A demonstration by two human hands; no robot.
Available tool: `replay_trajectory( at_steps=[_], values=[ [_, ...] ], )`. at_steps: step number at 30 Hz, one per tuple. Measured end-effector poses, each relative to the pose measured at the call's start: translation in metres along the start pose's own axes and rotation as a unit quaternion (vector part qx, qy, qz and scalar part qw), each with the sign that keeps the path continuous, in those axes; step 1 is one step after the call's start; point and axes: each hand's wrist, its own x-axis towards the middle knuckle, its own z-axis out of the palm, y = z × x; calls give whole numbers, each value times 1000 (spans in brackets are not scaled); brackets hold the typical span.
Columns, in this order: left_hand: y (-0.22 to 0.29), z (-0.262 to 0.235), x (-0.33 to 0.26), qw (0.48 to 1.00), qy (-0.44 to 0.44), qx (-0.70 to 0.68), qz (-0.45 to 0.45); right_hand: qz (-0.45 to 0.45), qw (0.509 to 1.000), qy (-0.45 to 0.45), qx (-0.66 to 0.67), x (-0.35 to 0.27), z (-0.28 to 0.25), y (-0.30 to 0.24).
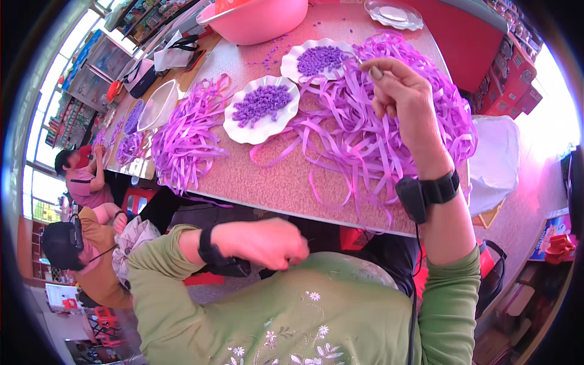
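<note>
My right hand [401, 97] is raised over the table, thumb and fingers pinched on something too thin to make out, above a big heap of purple ribbon strips [377, 121]. My left hand [267, 242] is closed in a fist low against my chest, below the table edge; a thin thread may run from it, but I cannot tell. Two white scalloped plates hold small purple beads: one plate [261, 131] near the middle, the other plate [292, 58] farther back. A second pile of purple ribbon [188, 134] lies left of the plates.
A pink basin [255, 21] stands at the table's far edge, a clear dish [394, 13] at the far right. Two seated people [85, 182] work at the left beside more ribbon and a clear bowl [157, 103]. Red boxes [517, 73] are stacked at right.
</note>
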Motion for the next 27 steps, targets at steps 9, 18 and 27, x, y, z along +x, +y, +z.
replay_trajectory(
  at_steps=[9,18,27],
  values=[
    [0,75,-19,991,49,-125,-30,-37,997,15,68,6,-13,1],
    [55,87,-56,919,56,-321,-223,-28,997,16,66,4,-17,5],
    [31,101,-13,970,152,-150,-117,-46,998,6,30,10,-24,8]
  ],
)
